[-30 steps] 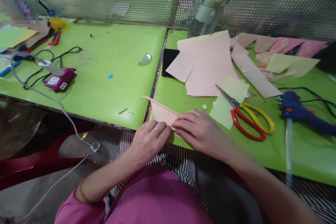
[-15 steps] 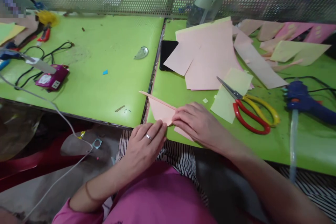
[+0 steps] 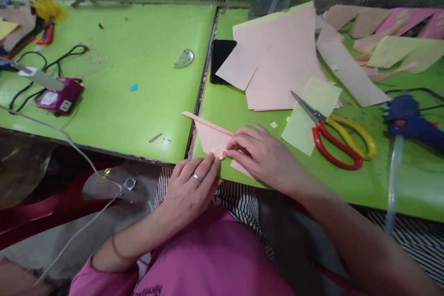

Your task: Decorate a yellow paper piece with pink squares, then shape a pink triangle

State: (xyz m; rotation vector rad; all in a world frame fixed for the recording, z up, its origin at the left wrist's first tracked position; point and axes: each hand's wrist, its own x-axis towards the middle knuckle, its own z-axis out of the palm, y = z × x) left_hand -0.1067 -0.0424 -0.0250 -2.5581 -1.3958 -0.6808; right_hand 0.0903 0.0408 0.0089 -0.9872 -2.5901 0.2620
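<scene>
A folded pink paper piece (image 3: pixel 210 137) lies at the near edge of the green table (image 3: pixel 243 115), one pointed end reaching left over the gap between tables. My right hand (image 3: pixel 258 153) rests on its right part, fingers curled and pressing it down. My left hand (image 3: pixel 190 186), with a ring on one finger, touches the paper's lower edge with its fingertips, fingers held together.
Red and yellow scissors (image 3: pixel 338 135) lie on a pale yellow sheet (image 3: pixel 310 115) to the right. A blue glue gun (image 3: pixel 411 120) sits far right. Pink sheets (image 3: pixel 277 62) and a black phone (image 3: pixel 221 58) lie behind. The left table holds cables and a magenta device (image 3: pixel 58 99).
The view has tilted downward, so everything sits higher in the picture. My left hand has slid back slightly toward the table edge while the right keeps pressing the folded paper.
</scene>
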